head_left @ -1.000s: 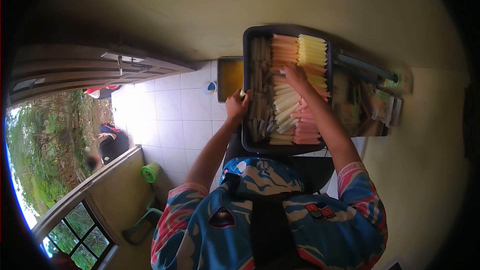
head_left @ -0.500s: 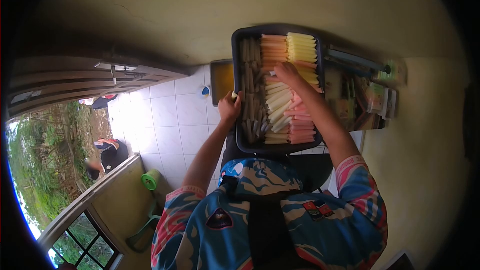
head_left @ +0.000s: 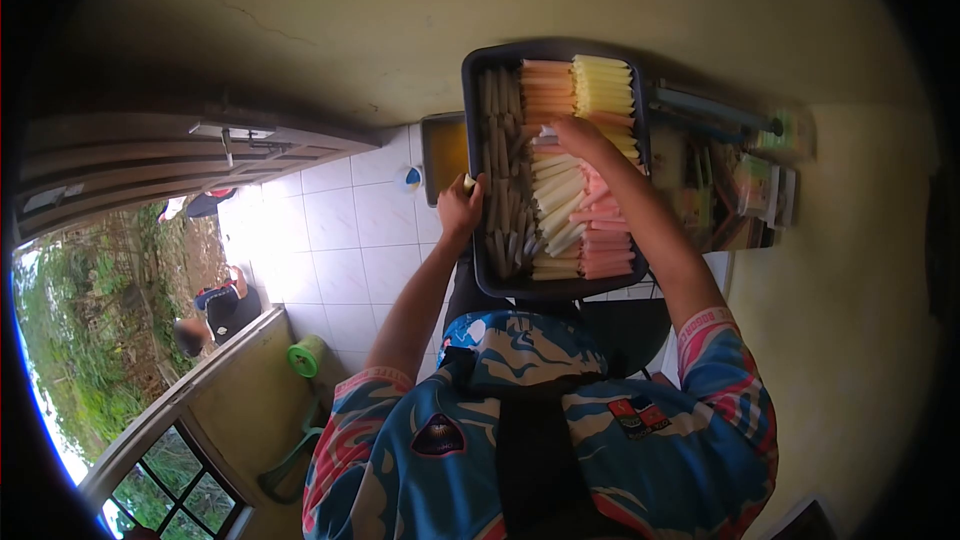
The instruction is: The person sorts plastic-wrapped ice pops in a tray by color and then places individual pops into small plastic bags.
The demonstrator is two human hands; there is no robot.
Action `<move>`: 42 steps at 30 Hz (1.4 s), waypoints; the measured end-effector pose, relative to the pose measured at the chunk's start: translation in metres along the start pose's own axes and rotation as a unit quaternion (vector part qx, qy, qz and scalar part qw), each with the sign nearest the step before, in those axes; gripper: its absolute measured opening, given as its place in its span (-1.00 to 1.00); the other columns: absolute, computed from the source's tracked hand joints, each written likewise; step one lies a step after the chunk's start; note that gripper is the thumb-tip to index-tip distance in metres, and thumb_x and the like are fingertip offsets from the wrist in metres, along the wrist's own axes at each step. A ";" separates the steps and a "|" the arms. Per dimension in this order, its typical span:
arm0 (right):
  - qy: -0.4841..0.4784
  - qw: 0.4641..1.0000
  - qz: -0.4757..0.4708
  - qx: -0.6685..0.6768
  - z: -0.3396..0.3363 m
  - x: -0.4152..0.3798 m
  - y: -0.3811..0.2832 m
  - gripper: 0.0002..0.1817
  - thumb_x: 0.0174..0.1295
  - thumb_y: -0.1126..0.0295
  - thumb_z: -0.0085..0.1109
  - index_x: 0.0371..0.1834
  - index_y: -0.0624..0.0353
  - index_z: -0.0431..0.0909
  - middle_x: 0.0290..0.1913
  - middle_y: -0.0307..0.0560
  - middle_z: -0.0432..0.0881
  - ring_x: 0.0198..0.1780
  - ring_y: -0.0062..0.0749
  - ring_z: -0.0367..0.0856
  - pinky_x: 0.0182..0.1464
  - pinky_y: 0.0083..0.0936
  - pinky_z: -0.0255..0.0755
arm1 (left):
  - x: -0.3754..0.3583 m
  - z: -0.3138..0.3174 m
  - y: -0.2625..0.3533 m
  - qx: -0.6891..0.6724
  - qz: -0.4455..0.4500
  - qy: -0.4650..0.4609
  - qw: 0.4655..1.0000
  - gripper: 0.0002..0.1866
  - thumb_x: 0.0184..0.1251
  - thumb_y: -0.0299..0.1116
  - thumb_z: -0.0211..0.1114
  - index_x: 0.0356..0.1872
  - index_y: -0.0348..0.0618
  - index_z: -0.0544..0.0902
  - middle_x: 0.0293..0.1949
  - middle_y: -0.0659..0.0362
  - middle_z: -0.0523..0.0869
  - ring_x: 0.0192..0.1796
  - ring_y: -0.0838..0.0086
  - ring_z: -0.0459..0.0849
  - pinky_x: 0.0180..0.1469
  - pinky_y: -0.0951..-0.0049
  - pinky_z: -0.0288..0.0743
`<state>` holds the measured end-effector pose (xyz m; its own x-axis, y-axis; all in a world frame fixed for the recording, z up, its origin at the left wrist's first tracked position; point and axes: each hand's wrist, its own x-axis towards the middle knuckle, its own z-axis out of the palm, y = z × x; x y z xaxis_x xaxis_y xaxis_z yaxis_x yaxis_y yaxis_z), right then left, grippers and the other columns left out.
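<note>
A dark deep tray (head_left: 468,100) is filled with slim tube-shaped packets in rows. Greyish-brown packets (head_left: 497,155) line its left side, orange and yellow packets (head_left: 604,85) the far end, cream packets (head_left: 558,195) the middle and pink packets (head_left: 606,250) the near right. My left hand (head_left: 459,210) is closed at the tray's left rim, with the pale yellow end of a packet showing at its fingers. Over the rows my right hand (head_left: 580,138) reaches in, fingers pinched at a whitish-grey packet end (head_left: 547,132); the fingers partly hide it.
Left of the tray stands another container (head_left: 446,160) with something yellow-orange inside. Boxes and packs (head_left: 755,188) are stacked to the right by the wall. A green bin (head_left: 304,357) is on the tiled floor (head_left: 335,215). Another person (head_left: 232,315) is outside past the low wall.
My right hand has shifted slightly up within the tray, and the whitish-grey end at its fingertips shows more. My left hand stays at the rim. The person outside has moved an arm.
</note>
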<state>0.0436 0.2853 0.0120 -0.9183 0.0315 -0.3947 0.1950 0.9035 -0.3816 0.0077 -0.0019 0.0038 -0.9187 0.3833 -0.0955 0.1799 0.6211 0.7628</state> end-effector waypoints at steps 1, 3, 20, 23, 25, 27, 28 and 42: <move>0.035 0.999 0.011 0.035 0.002 -0.004 0.000 -0.53 0.16 0.05 0.32 -0.10 0.24 0.51 -0.29 0.20 0.67 -0.23 0.05 0.68 -0.15 -0.21 0.55 | 0.000 0.001 -0.001 -0.001 0.000 0.001 1.000 -0.53 0.29 -0.03 0.26 -0.54 -0.32 0.50 -0.60 -0.16 0.57 -0.45 -0.14 0.59 -0.47 0.14 0.38; 0.080 0.986 0.031 0.141 0.005 -0.013 -0.006 -0.53 0.17 0.11 0.33 -0.05 0.24 0.46 -0.29 0.17 0.68 -0.25 -0.03 0.70 -0.15 -0.27 0.55 | 0.000 0.000 -0.001 -0.002 0.003 -0.002 1.000 -0.53 0.29 -0.03 0.26 -0.54 -0.31 0.50 -0.60 -0.15 0.57 -0.45 -0.14 0.59 -0.47 0.13 0.38; 0.132 0.754 0.149 0.626 0.176 -0.149 -0.192 -0.65 0.22 0.46 0.24 0.05 0.35 0.47 -0.10 -0.05 0.67 -0.07 -0.42 0.65 -0.07 -0.48 0.51 | 0.002 0.005 -0.013 -0.070 -0.050 -0.069 0.994 -0.51 0.34 -0.02 0.23 -0.51 -0.34 0.52 -0.58 -0.16 0.57 -0.49 -0.08 0.57 -0.41 0.12 0.39; 0.134 0.847 0.129 0.497 0.151 -0.154 -0.195 -0.68 0.17 0.47 0.25 -0.02 0.32 0.53 -0.19 0.08 0.69 -0.13 -0.19 0.70 -0.08 -0.39 0.52 | 0.004 0.009 -0.018 -0.078 -0.066 -0.078 0.992 -0.50 0.36 -0.01 0.22 -0.49 -0.35 0.51 -0.58 -0.15 0.56 -0.51 0.03 0.54 -0.39 0.18 0.39; 0.147 0.884 0.124 0.426 0.143 -0.155 -0.197 -0.70 0.14 0.44 0.27 -0.07 0.30 0.55 -0.26 0.14 0.68 -0.19 -0.08 0.69 -0.11 -0.33 0.52 | 0.004 0.008 -0.016 -0.083 -0.062 -0.079 0.991 -0.49 0.37 0.01 0.22 -0.47 -0.35 0.52 -0.57 -0.14 0.57 -0.52 0.10 0.52 -0.37 0.20 0.39; 0.203 0.898 0.115 0.373 0.150 -0.154 -0.200 -0.71 0.11 0.39 0.30 -0.13 0.28 0.57 -0.34 0.18 0.65 -0.26 0.03 0.67 -0.16 -0.25 0.52 | 0.003 0.005 -0.013 -0.071 -0.076 -0.091 0.990 -0.49 0.37 0.02 0.21 -0.44 -0.36 0.54 -0.55 -0.12 0.59 -0.50 0.10 0.53 -0.36 0.20 0.40; 0.207 0.903 0.108 0.361 0.150 -0.156 -0.202 -0.72 0.10 0.37 0.32 -0.17 0.27 0.56 -0.36 0.17 0.64 -0.28 0.07 0.65 -0.19 -0.21 0.50 | 0.004 0.003 -0.009 -0.065 -0.081 -0.098 0.990 -0.49 0.37 0.02 0.21 -0.43 -0.36 0.55 -0.55 -0.11 0.60 -0.50 0.10 0.53 -0.36 0.20 0.40; 0.192 0.917 0.120 0.328 0.157 -0.165 -0.207 -0.70 0.13 0.14 0.31 -0.41 0.17 0.57 -0.44 0.07 0.63 -0.34 0.03 0.63 -0.27 -0.16 0.47 | 0.008 0.002 -0.014 -0.048 -0.071 -0.127 0.988 -0.46 0.36 0.06 0.20 -0.29 -0.39 0.60 -0.45 -0.15 0.66 -0.32 0.04 0.66 -0.24 0.17 0.46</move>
<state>0.2088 0.0257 0.0254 -0.8506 0.4581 -0.2580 0.4573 0.4024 -0.7931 -0.0015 -0.0060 -0.0084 -0.8117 0.4641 -0.3546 0.0094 0.6175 0.7865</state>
